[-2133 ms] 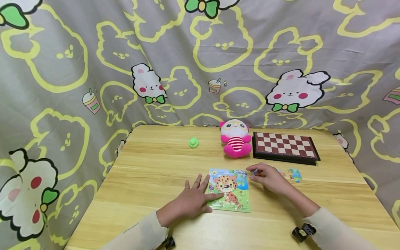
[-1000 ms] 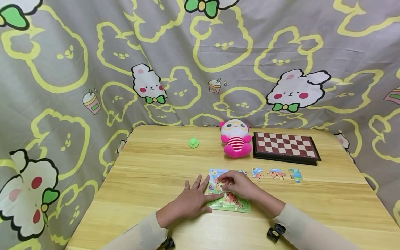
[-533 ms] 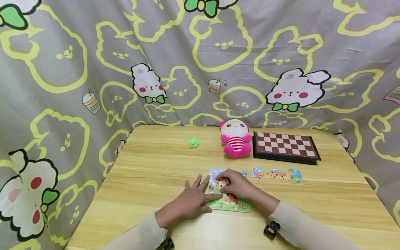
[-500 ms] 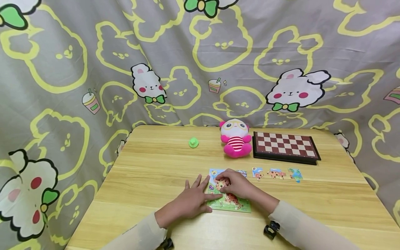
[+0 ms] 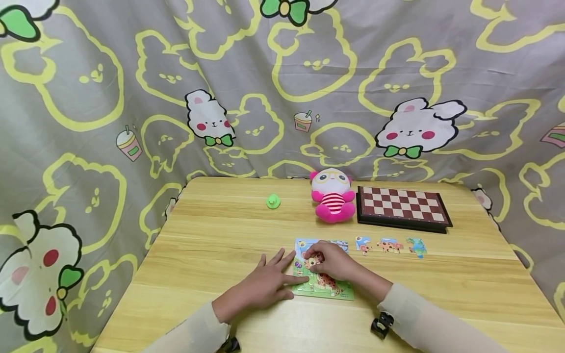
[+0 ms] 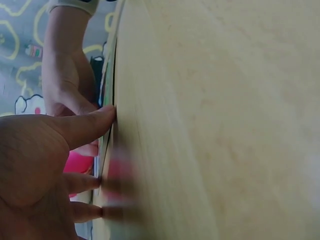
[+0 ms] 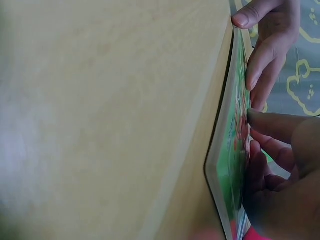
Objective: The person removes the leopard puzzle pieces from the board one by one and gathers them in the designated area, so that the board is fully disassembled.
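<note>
While the spread, empty L hand (image 5: 261,288) prob. steadies the square green-blue leopard puzzle (image 5: 324,292), R hand (image 5: 340,263) curls over it; can't tell its hold.

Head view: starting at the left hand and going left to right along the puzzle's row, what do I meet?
Left hand → leopard puzzle → blue-topped loose piece → mostly spotted loose piece → blue-green loose piece. The right hand overlaps the puzzle, so I leave it out.
</note>
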The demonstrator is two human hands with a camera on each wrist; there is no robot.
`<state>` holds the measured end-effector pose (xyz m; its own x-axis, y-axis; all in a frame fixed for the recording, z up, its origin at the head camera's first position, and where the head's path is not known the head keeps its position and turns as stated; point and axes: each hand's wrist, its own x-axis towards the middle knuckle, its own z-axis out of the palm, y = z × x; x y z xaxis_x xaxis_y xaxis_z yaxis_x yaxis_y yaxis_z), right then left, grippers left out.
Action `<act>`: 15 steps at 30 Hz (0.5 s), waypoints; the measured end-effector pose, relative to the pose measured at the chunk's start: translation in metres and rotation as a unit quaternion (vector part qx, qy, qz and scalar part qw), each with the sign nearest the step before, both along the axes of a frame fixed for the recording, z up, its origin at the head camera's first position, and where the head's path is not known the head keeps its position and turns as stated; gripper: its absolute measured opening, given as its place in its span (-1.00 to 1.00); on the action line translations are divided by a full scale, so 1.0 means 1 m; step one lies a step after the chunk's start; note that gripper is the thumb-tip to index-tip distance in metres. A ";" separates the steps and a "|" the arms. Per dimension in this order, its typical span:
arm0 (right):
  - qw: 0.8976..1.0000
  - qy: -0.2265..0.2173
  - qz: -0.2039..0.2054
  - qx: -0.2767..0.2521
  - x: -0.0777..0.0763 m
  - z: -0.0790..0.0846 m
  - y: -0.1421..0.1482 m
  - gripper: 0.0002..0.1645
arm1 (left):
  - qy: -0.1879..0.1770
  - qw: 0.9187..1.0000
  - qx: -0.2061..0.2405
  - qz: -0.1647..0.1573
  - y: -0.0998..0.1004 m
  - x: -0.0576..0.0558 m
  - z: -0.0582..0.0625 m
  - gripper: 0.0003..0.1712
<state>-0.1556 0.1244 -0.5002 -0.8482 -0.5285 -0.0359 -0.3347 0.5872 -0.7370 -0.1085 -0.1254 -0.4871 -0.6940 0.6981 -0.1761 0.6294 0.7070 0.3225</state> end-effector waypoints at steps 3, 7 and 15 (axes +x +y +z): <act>1.000 -0.005 -0.002 -0.003 0.000 0.000 -0.001 -0.70 | -0.001 1.000 0.001 0.002 0.000 0.000 0.000 -0.43; 1.000 -0.012 -0.006 -0.008 0.000 0.000 -0.002 -0.69 | -0.003 1.000 0.001 0.004 0.001 0.000 0.000 -0.43; 0.999 -0.030 -0.010 -0.023 0.000 0.001 -0.002 -0.66 | 0.000 1.000 0.001 0.005 0.002 0.000 0.000 -0.43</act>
<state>-0.1556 0.1221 -0.4993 -0.8555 -0.5139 -0.0630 -0.2779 0.5583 -0.7817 -0.1080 -0.1238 -0.4867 -0.7008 0.6916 -0.1747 0.6224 0.7125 0.3240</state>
